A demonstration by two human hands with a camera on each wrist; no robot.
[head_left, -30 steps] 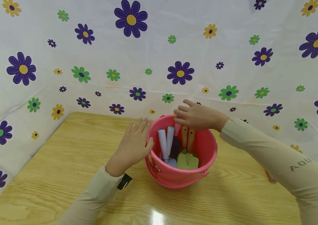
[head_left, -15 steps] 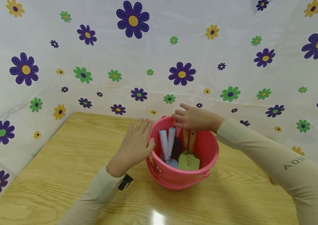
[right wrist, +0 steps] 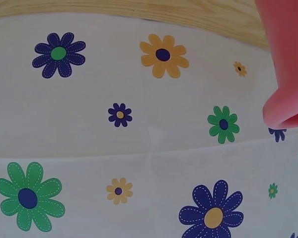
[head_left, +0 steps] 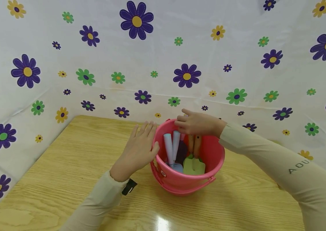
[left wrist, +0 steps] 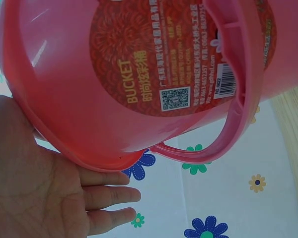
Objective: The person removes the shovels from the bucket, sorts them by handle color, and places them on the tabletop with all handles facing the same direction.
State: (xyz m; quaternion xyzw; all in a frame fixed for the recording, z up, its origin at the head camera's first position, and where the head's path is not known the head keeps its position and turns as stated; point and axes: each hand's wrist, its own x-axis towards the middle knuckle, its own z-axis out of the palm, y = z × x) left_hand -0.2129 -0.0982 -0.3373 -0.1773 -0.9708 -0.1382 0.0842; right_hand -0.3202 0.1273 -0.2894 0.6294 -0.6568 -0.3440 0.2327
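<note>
A pink bucket [head_left: 177,183] stands upright on the table, its carrying handle hanging down the near side. My left hand [head_left: 137,150] rests straight-fingered against the bucket's left rim; the left wrist view shows its palm beside the rim. Over the far rim, my right hand [head_left: 198,123] reaches in with curled fingers and grips the top of a pink handle [head_left: 182,137], whose dark purple end [head_left: 181,150] sits lower in the bucket. Also inside are pale blue handles [head_left: 168,149], a blue scoop-like head [head_left: 177,167], orange-brown handles [head_left: 197,146] and a yellow-green trowel blade [head_left: 194,166].
The wooden table [head_left: 64,166] reaches back to a white cloth [head_left: 151,48] printed with flowers. A black device [head_left: 129,187] sits at my left wrist. The right wrist view catches only the bucket's side [right wrist: 290,54], with my hand out of frame.
My right hand has shifted slightly left and down over the bucket, covering more of the pink handle. My left hand stays against the rim.
</note>
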